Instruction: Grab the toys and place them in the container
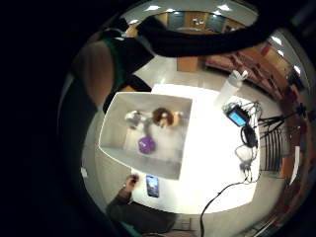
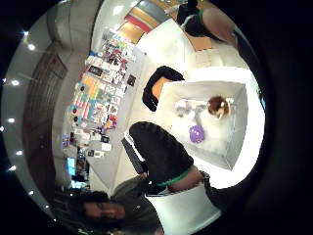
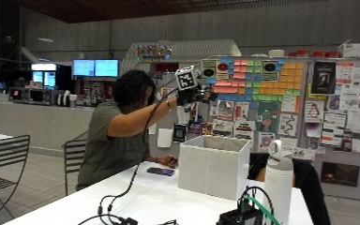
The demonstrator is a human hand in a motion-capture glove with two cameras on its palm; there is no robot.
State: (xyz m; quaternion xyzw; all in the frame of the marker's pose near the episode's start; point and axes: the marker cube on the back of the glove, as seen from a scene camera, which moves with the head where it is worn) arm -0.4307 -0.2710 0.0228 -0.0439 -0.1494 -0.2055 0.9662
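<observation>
Toys (image 1: 148,128) lie already in the box (image 3: 214,164) on the counter (image 3: 161,197), so my hand (image 3: 195,95) hangs high above it, fingers' state unclear.

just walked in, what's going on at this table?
A person seated at the white table has their gloved right hand raised high above the white container, and it appears to hold nothing. Inside the container lie three toys: a purple ball, a brown plush and a small grey-white toy. The bare hand rests on the table beside a phone. A white bottle and some cabled gear sit on the table too.
</observation>
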